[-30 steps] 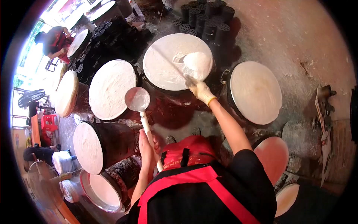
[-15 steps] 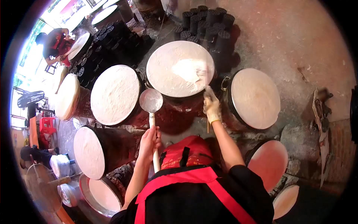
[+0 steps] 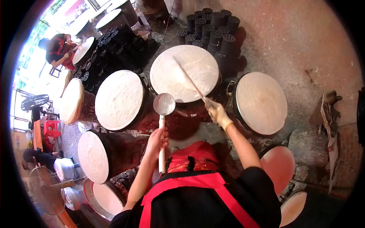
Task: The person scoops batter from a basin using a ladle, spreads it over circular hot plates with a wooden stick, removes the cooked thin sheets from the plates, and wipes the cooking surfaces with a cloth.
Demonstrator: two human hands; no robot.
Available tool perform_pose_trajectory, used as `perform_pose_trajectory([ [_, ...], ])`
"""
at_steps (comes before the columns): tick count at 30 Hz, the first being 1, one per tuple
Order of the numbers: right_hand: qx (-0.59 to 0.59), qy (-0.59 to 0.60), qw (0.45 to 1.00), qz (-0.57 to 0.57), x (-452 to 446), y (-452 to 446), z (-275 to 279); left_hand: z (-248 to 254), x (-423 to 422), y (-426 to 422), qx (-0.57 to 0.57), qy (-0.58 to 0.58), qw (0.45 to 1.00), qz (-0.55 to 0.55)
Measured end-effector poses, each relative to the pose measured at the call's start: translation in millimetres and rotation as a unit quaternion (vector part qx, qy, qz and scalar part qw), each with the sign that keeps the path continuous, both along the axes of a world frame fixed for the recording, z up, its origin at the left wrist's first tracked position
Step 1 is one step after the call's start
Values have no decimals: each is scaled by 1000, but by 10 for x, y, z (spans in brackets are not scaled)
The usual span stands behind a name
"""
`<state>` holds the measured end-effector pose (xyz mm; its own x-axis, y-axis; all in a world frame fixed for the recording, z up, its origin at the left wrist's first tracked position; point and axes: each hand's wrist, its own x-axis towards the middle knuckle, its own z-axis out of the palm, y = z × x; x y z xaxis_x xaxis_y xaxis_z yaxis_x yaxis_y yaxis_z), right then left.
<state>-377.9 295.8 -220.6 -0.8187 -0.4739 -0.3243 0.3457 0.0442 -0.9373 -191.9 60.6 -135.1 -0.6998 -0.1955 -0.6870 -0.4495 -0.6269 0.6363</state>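
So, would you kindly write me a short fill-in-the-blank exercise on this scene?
1. The left hand grips the ladle by its ____.
2. The right hand, holding a thin stick, wears a pale ____.
3. The holed cylinders standing on the floor are ____ in colour.
4. The straps over the dark shirt are bright ____.

Missing words: handle; glove; black; red.

Over the centre disc (image 3: 174, 80), the stick (image 3: 192, 83) looks blurred; the right hand (image 3: 217, 113) hides its near end. Below the disc, the left hand (image 3: 157, 141) covers part of the ladle (image 3: 164, 104), and the apron's (image 3: 194, 157) lettering is unreadable. Far below right of it, a sleeve (image 3: 262, 190) partly hides a pale disc (image 3: 294, 208). Well right, a black shape (image 3: 361, 114) is cut off.
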Motion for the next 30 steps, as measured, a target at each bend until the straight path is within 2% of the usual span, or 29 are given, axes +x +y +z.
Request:
perform_pose_trajectory([
  [2,2,-21,999,25,299,262,-57,-190,-165,-140,-33,14,999,-17],
  [3,4,-26,999,22,455,364,157,-103,-290,-125,-79,25,996,-18],
  [5,18,170,985,-39,662,468,-124,-162,-566,-213,-122,31,991,-52],
  [8,30,175,968,-175,810,253,-465,-572,-986,-232,-192,36,979,-63],
  [9,-22,114,979,-167,860,140,-514,-370,-1061,-82,-198,-18,976,-87],
  [11,-118,-14,979,-164,960,-88,-610,-663,-1202,73,-246,-24,965,-88],
  [13,-79,-158,979,-98,1011,-250,-164,-433,-1232,342,-185,-27,980,-66],
  [14,-104,-163,978,-83,1016,-317,-270,-605,-1263,332,-83,2,997,-11],
  [15,-128,-166,975,-67,1012,-371,-372,-567,-1278,293,3,2,1000,16],
  [16,-148,-226,961,-57,1006,-347,-210,-377,-1236,89,193,5,981,-6],
  [17,-140,-259,953,-67,970,-314,51,-107,-1146,-156,375,7,926,-31],
  [18,-114,-195,972,-61,916,-269,101,122,-975,-249,440,18,898,16],
  [19,-88,-127,987,-55,818,-209,141,258,-769,-330,435,37,900,16],
  [20,-73,-44,990,-110,651,-137,68,394,-562,-411,430,56,901,16],
  [22,-23,-9,979,-202,475,-65,169,482,-309,-567,299,61,950,-61],
  [23,10,-54,970,-237,514,-83,345,485,-251,-668,303,30,950,-68],
  [24,174,194,942,-212,615,-167,124,492,-218,-791,306,0,949,-76],
  [25,244,282,911,-177,873,-292,69,499,-213,-932,308,-29,947,-88],
  [26,306,335,885,-107,1285,-458,23,335,-149,-1166,310,-48,937,-156],
  [28,341,304,889,20,1858,-616,23,389,58,-1192,94,-31,970,-223],
  [29,294,201,933,42,2042,-642,174,387,133,-1193,-18,-16,965,-259],
  [30,279,244,929,-8,2188,-637,68,317,188,-1206,-17,-40,971,-235],
])
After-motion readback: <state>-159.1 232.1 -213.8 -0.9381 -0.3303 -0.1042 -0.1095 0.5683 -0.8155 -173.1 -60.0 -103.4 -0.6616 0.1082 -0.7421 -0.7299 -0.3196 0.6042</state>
